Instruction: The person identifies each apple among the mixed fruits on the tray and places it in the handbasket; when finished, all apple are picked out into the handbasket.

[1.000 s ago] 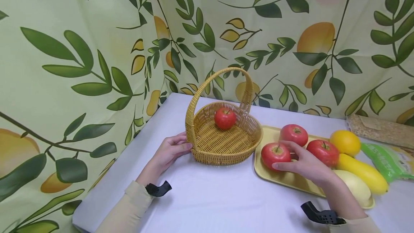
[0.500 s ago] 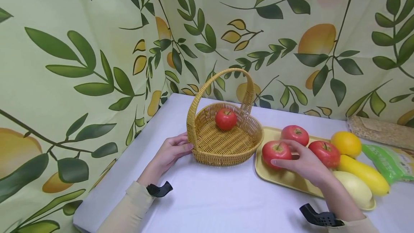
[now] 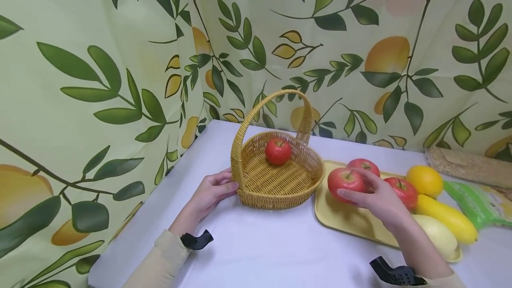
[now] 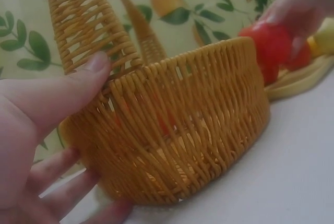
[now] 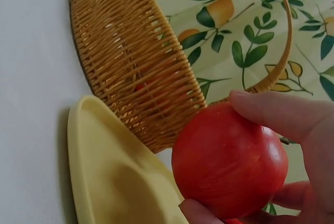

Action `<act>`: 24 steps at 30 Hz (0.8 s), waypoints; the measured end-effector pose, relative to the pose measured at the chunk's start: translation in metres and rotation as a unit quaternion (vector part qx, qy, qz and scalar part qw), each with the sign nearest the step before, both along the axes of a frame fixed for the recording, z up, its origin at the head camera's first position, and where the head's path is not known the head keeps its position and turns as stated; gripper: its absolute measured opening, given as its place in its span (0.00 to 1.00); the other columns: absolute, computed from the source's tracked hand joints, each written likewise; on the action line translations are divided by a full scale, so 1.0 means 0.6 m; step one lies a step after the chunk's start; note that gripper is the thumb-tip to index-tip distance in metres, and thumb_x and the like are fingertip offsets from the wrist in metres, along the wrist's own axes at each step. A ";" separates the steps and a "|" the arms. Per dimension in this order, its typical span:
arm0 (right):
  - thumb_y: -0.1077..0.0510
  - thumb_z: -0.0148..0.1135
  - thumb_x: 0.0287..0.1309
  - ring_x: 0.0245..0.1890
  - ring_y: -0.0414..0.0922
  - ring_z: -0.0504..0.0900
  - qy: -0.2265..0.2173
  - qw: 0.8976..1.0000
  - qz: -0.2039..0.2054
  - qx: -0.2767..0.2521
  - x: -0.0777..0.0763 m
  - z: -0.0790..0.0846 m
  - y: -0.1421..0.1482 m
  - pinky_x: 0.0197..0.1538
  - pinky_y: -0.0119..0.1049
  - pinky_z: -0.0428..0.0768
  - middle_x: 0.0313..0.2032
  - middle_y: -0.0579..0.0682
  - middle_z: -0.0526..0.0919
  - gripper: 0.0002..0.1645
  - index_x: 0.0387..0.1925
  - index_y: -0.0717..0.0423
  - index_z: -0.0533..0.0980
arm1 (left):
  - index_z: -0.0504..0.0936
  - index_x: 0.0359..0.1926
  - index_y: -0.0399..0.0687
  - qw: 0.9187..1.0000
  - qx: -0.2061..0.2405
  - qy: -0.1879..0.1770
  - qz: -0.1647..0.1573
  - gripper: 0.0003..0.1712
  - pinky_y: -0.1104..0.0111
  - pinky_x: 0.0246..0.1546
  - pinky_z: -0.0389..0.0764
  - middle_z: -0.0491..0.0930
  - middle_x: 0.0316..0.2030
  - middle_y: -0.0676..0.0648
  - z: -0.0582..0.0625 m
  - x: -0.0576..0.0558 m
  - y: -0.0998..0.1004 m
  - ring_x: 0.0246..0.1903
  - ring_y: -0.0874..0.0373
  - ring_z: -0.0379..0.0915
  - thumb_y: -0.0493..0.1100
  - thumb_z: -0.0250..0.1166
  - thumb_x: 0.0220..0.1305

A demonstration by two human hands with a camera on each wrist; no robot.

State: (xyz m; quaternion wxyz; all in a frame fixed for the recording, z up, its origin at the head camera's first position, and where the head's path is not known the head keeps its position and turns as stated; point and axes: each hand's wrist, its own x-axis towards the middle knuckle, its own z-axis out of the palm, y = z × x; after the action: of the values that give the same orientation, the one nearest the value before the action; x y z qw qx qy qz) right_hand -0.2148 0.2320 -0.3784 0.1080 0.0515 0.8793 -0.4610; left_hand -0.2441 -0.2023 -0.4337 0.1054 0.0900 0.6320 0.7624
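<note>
A wicker basket [image 3: 276,201] with a tall arched handle stands on the table, with one red apple [image 3: 278,151] inside. At its left side my left hand [image 3: 209,194] holds the basket, thumb [image 4: 94,65] at the handle's base and fingers low along the woven wall. My right hand [image 3: 378,197] grips another red apple [image 3: 345,185] between thumb and fingers, over the left end of a yellow tray [image 3: 340,223]. In the right wrist view this held apple [image 5: 229,161] shows above the tray's bare floor, close to the basket. Two more red apples, one at the back [image 3: 365,166], lie on the tray.
An orange [image 3: 425,181], a long yellow fruit [image 3: 450,219] and a pale yellow oval fruit [image 3: 438,234] crowd the tray's right end. Beyond it lie a green packet [image 3: 472,201] and a brown bag [image 3: 468,163]. A leaf-print cloth [image 3: 340,79] hangs behind the table.
My right hand has raised the apple from the tray and moved it slightly up and to the right. The left hand stays at the basket. The head view has tilted slightly.
</note>
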 end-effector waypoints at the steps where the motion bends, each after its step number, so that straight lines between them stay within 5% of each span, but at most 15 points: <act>1: 0.29 0.72 0.53 0.66 0.71 0.57 -0.003 1.000 -0.005 0.004 0.001 0.003 0.000 0.55 0.60 0.82 0.72 0.72 0.55 0.70 0.83 0.48 0.44 | 0.86 0.49 0.33 1.000 0.001 0.001 -0.001 0.15 0.57 0.60 0.80 0.61 0.76 0.42 0.000 0.001 0.001 0.74 0.44 0.58 0.36 0.73 0.63; 9: 0.30 0.71 0.55 0.65 0.70 0.58 0.022 1.000 -0.019 0.012 0.012 0.021 -0.003 0.53 0.56 0.82 0.71 0.71 0.58 0.67 0.82 0.49 0.46 | 0.86 0.50 0.33 1.000 -0.002 0.004 -0.005 0.17 0.57 0.60 0.80 0.60 0.76 0.42 -0.007 0.002 0.007 0.73 0.44 0.59 0.37 0.74 0.63; 17: 0.36 0.71 0.61 0.66 0.60 0.62 0.054 0.993 -0.013 -0.100 0.008 0.026 -0.023 0.51 0.37 0.83 0.70 0.61 0.62 0.53 0.77 0.50 0.57 | 0.84 0.52 0.28 1.000 0.010 0.019 -0.010 0.18 0.57 0.58 0.81 0.57 0.77 0.38 -0.009 0.003 0.003 0.72 0.42 0.61 0.34 0.72 0.63; 24: 0.32 0.69 0.59 0.66 0.62 0.65 0.042 0.996 -0.002 -0.083 0.000 0.045 -0.038 0.55 0.49 0.82 0.73 0.62 0.60 0.61 0.81 0.51 0.50 | 0.83 0.55 0.27 1.000 0.007 0.019 -0.007 0.21 0.57 0.58 0.81 0.57 0.77 0.38 -0.005 0.001 0.001 0.72 0.43 0.61 0.34 0.72 0.63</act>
State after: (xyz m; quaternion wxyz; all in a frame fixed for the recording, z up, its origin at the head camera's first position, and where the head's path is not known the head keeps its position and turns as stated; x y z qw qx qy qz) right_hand -0.2149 0.2092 -0.3512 0.0742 0.0246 0.8419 -0.5339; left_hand -0.2437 -0.2017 -0.4369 0.0982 0.1098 0.6276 0.7644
